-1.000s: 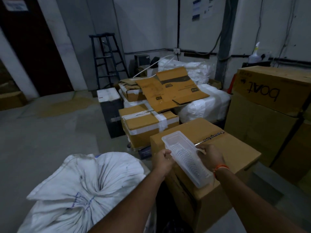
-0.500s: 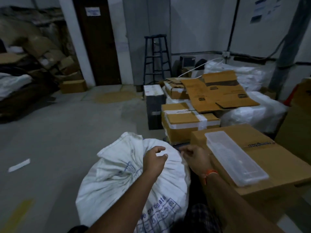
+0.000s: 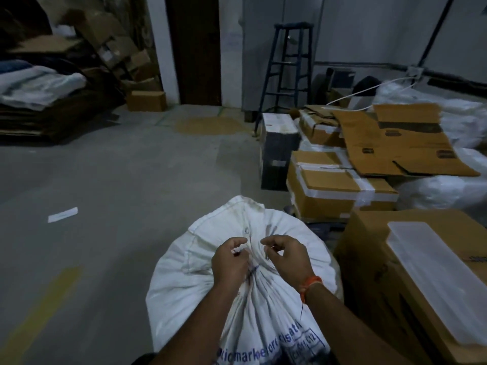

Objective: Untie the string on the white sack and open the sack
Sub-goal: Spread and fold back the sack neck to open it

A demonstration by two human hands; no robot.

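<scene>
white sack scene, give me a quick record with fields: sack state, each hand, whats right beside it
sack: white sack, blue print, on the floor, neck gathered shut
string: at the gathered neck, too dim to tell how it is tied
left hand: left hand on the neck, fingers pinching
right hand: right hand on the neck, orange wristband
right of sack: cardboard box with clear plastic tray on top
task state: sack not yet open

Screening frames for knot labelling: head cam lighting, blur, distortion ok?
Head view: dim, flat light, no glare; wide-angle bending at the edges; slight motion softness. White sack reads clearly, but the string at the gathered neck is barely resolvable between the left hand and right hand.
</scene>
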